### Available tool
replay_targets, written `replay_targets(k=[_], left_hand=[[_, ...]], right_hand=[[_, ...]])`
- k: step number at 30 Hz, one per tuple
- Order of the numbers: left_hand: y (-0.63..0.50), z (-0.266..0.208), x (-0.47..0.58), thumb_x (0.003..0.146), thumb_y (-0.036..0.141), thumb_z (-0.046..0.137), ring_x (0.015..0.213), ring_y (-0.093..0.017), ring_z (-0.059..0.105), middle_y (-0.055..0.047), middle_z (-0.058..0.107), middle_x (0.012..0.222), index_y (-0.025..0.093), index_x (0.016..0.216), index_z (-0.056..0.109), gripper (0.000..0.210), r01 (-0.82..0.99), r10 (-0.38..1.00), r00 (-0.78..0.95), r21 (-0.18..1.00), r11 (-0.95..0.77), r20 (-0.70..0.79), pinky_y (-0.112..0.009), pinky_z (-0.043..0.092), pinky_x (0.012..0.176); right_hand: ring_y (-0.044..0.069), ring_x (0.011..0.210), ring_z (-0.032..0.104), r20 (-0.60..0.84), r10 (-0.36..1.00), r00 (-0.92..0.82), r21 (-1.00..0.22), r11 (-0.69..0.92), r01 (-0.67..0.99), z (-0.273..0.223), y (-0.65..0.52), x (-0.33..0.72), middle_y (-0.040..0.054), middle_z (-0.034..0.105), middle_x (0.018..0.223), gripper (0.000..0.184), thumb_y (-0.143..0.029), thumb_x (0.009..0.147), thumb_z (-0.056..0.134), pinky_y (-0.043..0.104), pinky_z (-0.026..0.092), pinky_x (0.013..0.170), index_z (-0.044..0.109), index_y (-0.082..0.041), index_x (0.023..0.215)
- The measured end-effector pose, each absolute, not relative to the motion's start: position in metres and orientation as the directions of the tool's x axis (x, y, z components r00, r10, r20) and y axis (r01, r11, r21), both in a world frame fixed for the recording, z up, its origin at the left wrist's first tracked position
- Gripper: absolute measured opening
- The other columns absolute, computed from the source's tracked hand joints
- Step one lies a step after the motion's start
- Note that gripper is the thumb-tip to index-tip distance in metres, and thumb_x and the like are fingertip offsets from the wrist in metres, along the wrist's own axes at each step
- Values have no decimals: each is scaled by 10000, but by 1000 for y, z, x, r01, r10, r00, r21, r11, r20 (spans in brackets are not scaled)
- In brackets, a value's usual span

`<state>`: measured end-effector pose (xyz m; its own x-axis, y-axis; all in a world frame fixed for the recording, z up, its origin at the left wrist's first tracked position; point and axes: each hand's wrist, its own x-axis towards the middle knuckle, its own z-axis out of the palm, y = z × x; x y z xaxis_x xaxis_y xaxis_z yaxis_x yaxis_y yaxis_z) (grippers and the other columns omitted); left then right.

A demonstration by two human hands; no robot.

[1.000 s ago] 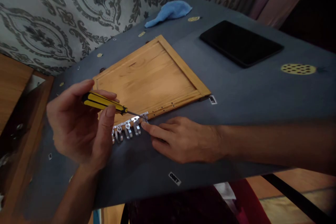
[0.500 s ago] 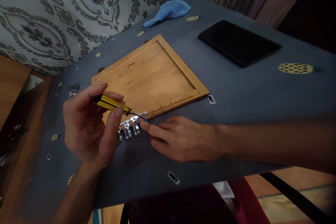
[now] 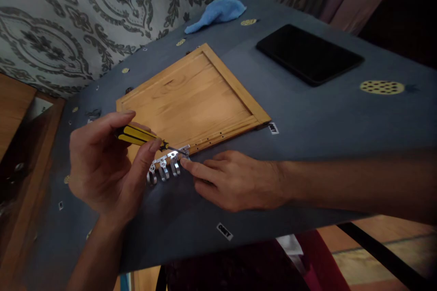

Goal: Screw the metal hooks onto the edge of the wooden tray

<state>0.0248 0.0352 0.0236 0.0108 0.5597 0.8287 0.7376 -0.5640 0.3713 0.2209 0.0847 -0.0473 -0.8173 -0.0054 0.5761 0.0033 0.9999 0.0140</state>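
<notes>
In my left hand (image 3: 109,163) is a screwdriver (image 3: 138,135) with a yellow and black handle, held between thumb and fingers. Its shaft slants down to the right, the tip at the right end of a shiny metal hook rack (image 3: 173,155). The rack lies along the near edge of a framed wooden panel (image 3: 191,95), its curved hooks hanging past that edge. My right hand (image 3: 235,179) is closed, index fingertip at the rack's right end; its thumb is hidden. Small dark holes dot the panel's edge right of the rack.
A black tablet-like slab (image 3: 309,54) lies at the right on the grey tablecloth (image 3: 307,132). A blue cloth (image 3: 218,13) rests at the back by the patterned wall. Small dark metal pieces (image 3: 93,112) lie left of the panel. Wooden furniture (image 3: 30,182) stands at the far left.
My left hand has shifted slightly left and turned a little, still holding the screwdriver with its tip at the rack. My right hand stays nearly in place. The whole view drifts slightly left.
</notes>
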Motion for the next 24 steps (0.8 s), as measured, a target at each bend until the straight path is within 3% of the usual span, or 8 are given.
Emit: replay_targets(k=[5, 10, 17, 24], left_hand=[[32, 26, 31, 711, 43, 796, 820, -122, 706, 4, 635, 1073, 254, 1207, 659, 556, 693, 598, 16, 423, -584, 801, -284, 641, 719], [34, 25, 32, 828, 109, 732, 848, -134, 704, -14, 606, 1112, 283, 1225, 640, 443, 691, 621, 33, 431, -580, 783, -300, 651, 699], [36, 23, 28, 663, -8, 814, 850, -97, 687, -5, 605, 1125, 253, 1212, 668, 626, 669, 591, 9, 435, -603, 806, -243, 628, 734], [34, 23, 24, 764, 10, 731, 926, -112, 698, -1, 594, 1192, 266, 1281, 618, 588, 678, 616, 91, 405, -613, 782, -245, 647, 699]], right_hand=[[133, 625, 617, 558, -13, -830, 28, 1000, 3, -46, 84, 221, 204, 675, 1206, 234, -92, 944, 413, 272, 443, 480, 596, -140, 806], [133, 621, 611, 559, -6, -829, 18, 1000, 4, -45, 85, 221, 189, 687, 1181, 270, -83, 962, 382, 272, 443, 476, 602, -139, 816], [131, 619, 603, 562, -11, -827, 27, 1000, 6, -45, 85, 221, 186, 687, 1179, 266, -83, 959, 390, 271, 439, 471, 594, -143, 799], [136, 610, 615, 569, -22, -822, 35, 999, -2, -45, 85, 220, 208, 682, 1187, 275, -69, 952, 377, 274, 449, 460, 596, -137, 800]])
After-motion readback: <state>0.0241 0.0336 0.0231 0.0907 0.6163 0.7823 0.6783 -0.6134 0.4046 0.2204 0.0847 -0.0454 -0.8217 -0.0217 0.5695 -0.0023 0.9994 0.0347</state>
